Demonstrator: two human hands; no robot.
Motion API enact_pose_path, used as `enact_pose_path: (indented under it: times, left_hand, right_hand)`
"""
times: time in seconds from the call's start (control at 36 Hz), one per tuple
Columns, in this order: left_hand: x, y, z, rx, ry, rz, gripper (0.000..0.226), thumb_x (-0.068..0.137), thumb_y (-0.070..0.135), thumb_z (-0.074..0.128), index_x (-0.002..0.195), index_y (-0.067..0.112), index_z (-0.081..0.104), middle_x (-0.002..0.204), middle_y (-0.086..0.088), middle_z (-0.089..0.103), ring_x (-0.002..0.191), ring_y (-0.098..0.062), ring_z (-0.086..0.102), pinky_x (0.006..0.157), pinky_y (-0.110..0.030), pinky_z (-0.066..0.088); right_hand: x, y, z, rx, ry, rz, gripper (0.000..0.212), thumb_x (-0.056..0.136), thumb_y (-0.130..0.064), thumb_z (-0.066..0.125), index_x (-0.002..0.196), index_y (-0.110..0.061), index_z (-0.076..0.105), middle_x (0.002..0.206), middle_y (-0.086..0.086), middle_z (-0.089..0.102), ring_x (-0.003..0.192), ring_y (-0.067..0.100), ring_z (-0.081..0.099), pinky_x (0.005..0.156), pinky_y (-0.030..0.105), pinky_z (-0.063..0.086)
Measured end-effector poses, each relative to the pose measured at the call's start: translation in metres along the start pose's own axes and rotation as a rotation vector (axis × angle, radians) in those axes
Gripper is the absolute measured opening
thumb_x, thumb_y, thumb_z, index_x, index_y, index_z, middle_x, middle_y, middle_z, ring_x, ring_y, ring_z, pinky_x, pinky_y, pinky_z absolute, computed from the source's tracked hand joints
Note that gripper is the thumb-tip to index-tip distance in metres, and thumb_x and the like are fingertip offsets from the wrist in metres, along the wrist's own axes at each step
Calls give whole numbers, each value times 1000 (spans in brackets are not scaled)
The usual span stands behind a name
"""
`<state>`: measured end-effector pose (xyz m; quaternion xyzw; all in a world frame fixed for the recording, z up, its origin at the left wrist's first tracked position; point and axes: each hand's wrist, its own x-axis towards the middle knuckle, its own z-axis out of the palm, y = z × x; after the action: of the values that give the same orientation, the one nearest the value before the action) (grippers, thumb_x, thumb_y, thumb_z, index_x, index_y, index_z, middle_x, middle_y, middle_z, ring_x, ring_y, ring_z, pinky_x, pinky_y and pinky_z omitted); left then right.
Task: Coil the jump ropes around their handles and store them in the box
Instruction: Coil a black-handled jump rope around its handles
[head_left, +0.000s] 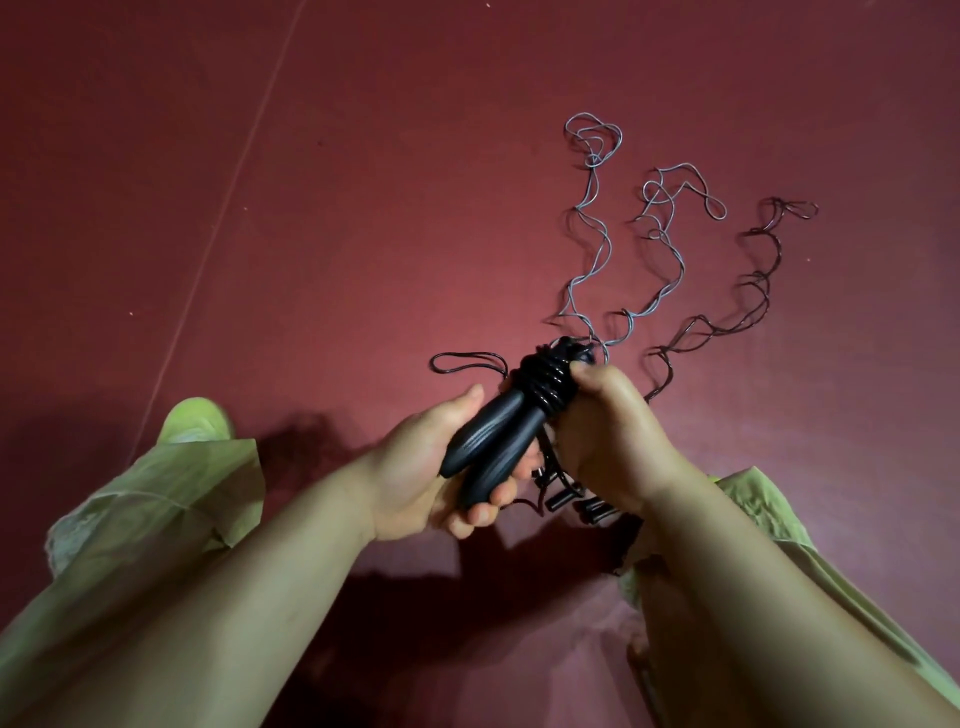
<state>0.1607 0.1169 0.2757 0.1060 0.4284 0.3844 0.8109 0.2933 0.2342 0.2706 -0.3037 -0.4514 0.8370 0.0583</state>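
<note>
A: Head view, quick. Your left hand (415, 467) is wrapped round the two black handles (485, 447), fingers curled under, thumb on top. Your right hand (602, 426) is closed over the coiled black rope (545, 379) at the handles' top end, pinching the turns.

B: And the loose part?

A: One short black loop (457, 361) sticks out left of the coil, trailing to the floor (311, 208). If you ease off with the right hand now, I'd expect those glossy turns to spring open; the cord looks stiff.

B: Other ropes?

A: Two grey ropes (587, 249) and a dark rope (748, 291) lie wavy on the floor beyond your hands, toward its far right. Their near ends run in under your right hand, close to the coil. Risk: the last wraps could catch a grey strand and tangle it in.

B: Anything under the hands?

A: More black handles (563, 499) on the floor just below, by your right knee. Hard to count them. You could drag them along with the tail.

B: Box?

A: Not visible in this view, so you'll have to carry the bundle without loosening it.
</note>
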Motion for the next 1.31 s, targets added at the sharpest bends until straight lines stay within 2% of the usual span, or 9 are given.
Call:
enact_pose_path:
  times: [0.14,0.25,0.5,0.64,0.78,0.94,1.06,1.14,1.31]
  left_hand:
    - [5,-1,-1,124,248,46,69,95,59,16,82,8,61,61,-5,54,46,-16,44,44,-24,23]
    - [11,-6,-2,253,423,109,65,98,55,20,85,6,62,56,-4,57,44,-17,46,43,-23,25]
    - [17,-6,-2,324,576,166,66,98,53,26,88,2,67,63,-6,62,45,-15,50,44,-23,29]
    - [14,-3,-3,504,730,201,50,96,53,33,73,16,58,61,2,55,55,-12,51,54,-21,39]
    - [14,-5,-3,729,806,149,31,88,57,48,93,27,53,82,8,56,79,-15,54,65,-26,38]
    - [18,-5,-3,609,725,213,45,71,47,73,102,22,52,97,1,65,85,-18,62,75,-32,48]
    - [10,-1,-4,322,452,207,55,52,54,75,93,20,62,87,-2,70,83,-21,64,92,-49,50]
    - [5,3,-6,81,180,90,59,68,60,57,101,13,67,92,-12,71,80,-25,67,83,-45,54]
    - [7,6,-10,-267,-169,10,84,72,75,27,83,7,73,69,-8,63,50,-19,57,49,-24,47]
  right_hand:
    - [0,2,-7,-127,135,101,53,87,-49,43,108,-6,64,88,20,57,63,27,52,55,31,46]
    - [-1,6,-9,-307,229,203,62,95,-55,41,107,1,65,69,10,61,60,27,54,61,36,47]
    - [-4,0,1,-796,441,123,71,99,-54,26,57,-10,62,46,-1,58,41,1,50,46,10,36]
    - [-3,0,7,-586,389,104,61,102,-46,31,65,-8,61,51,2,60,45,9,54,51,15,42]
    - [-2,5,11,-542,309,125,64,85,-71,43,82,-10,63,69,4,64,54,17,57,56,28,45]
    - [-2,0,14,-459,354,28,44,100,-39,43,76,-5,56,44,-9,50,41,7,41,42,16,32]
    - [0,2,16,-370,308,-105,38,83,-46,53,70,-9,54,51,-5,50,48,11,42,48,21,33]
    - [1,4,15,-204,213,-135,56,65,-55,57,79,-1,56,58,11,49,50,20,45,52,31,30]
    - [4,-1,23,14,63,-124,88,45,-71,74,92,-1,49,45,2,44,36,14,40,42,26,26]
